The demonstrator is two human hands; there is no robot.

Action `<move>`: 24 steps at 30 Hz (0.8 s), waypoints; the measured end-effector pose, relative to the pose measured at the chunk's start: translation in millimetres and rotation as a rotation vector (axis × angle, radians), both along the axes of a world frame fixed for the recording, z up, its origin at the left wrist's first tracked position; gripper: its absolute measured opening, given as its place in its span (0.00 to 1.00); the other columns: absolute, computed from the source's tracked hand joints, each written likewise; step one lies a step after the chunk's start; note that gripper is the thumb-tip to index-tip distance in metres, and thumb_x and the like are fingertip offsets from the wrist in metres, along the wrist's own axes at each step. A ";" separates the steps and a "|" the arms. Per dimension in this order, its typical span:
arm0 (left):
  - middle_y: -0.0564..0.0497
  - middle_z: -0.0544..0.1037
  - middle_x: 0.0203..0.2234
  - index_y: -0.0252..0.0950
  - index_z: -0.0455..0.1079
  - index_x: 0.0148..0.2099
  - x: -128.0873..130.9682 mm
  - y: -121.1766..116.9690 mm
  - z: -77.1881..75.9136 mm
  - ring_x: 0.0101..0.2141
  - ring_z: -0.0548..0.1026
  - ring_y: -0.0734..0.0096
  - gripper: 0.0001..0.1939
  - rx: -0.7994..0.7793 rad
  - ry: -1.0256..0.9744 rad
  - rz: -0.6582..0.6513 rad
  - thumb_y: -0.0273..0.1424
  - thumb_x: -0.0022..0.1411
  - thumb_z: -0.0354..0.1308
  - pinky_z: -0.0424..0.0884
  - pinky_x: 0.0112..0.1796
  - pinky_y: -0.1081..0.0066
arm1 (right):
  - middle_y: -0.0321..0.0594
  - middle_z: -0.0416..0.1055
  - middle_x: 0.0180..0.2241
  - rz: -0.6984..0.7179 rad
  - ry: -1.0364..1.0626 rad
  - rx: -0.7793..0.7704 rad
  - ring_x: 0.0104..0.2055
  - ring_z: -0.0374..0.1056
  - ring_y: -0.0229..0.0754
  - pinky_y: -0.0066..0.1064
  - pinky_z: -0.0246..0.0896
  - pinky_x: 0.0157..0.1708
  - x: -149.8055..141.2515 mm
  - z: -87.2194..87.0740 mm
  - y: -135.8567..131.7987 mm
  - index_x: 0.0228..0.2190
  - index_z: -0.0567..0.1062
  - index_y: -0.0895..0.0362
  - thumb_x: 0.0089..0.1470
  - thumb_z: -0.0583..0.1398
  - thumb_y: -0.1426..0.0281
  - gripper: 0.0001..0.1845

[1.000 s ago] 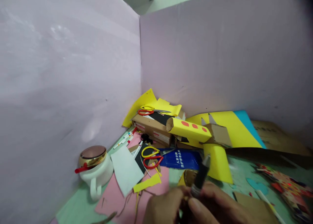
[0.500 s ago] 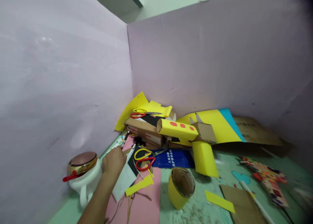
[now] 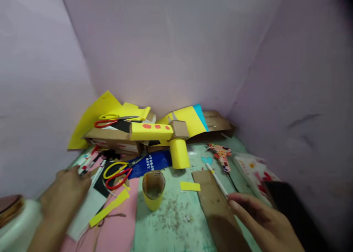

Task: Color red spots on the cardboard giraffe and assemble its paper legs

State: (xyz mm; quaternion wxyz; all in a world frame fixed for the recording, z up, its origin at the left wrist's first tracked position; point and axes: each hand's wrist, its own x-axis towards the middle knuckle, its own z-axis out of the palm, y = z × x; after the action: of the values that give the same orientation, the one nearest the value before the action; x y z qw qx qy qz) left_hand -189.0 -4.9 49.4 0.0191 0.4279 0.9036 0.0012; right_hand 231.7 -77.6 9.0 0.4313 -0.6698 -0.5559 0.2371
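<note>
My right hand (image 3: pixel 261 220) has thumb and fingertips closed at the near end of a thin white stick (image 3: pixel 217 180). The stick lies slanted over a strip of brown cardboard (image 3: pixel 212 200). At the left, my left hand (image 3: pixel 68 189) is blurred over several pens (image 3: pixel 88 162), beside a white paper (image 3: pixel 88 211); whether its fingers grip anything cannot be made out. Between the hands stands an open yellow-covered cardboard tube (image 3: pixel 153 193). A small yellow paper strip (image 3: pixel 190 186) lies near the cardboard. Red-and-yellow scissors (image 3: pixel 117 175) rest partly on a blue packet (image 3: pixel 156 160).
A yellow paper-and-cardboard model (image 3: pixel 151 132) with red spots stands behind, near a cardboard box (image 3: pixel 110 140) with another pair of scissors (image 3: pixel 106 121). A white jar (image 3: pixel 24 226) is at left, a patterned cutout (image 3: pixel 220 155) and dark flat object (image 3: pixel 292 211) at right. Pale walls surround the table.
The view has swung to the right. My right hand has come into view at the white stick. My left hand is still near the pens, its fingers now less tightly curled.
</note>
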 end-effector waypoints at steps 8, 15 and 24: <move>0.43 0.71 0.58 0.42 0.56 0.61 89.9 -34.5 -49.2 0.58 0.68 0.52 0.47 0.424 -1.261 -0.483 0.42 0.39 0.70 0.68 0.54 0.61 | 0.47 0.78 0.42 -0.303 -0.052 0.164 0.46 0.73 0.56 0.51 0.63 0.52 24.6 3.3 3.6 0.38 0.77 0.55 0.48 0.60 0.56 0.20; 0.40 0.77 0.50 0.38 0.62 0.50 123.5 -31.1 -57.0 0.51 0.74 0.45 0.37 0.407 -1.105 -0.461 0.41 0.36 0.68 0.68 0.54 0.53 | 0.47 0.77 0.39 -0.313 -0.019 0.228 0.43 0.74 0.52 0.47 0.67 0.48 24.3 13.2 2.2 0.37 0.76 0.56 0.51 0.60 0.59 0.16; 0.47 0.83 0.36 0.37 0.66 0.43 126.4 -36.3 -77.0 0.34 0.81 0.54 0.29 0.482 -1.250 -0.346 0.42 0.39 0.69 0.79 0.35 0.64 | 0.40 0.79 0.28 0.025 -0.190 0.056 0.30 0.75 0.44 0.32 0.69 0.31 -6.6 23.7 11.6 0.31 0.77 0.55 0.55 0.57 0.67 0.09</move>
State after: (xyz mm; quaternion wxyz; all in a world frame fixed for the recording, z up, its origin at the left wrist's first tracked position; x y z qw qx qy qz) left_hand -62.5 -41.2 -27.6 0.4407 0.4773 0.6164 0.4451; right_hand 225.1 -66.0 32.7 0.3923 -0.6700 -0.6090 0.1621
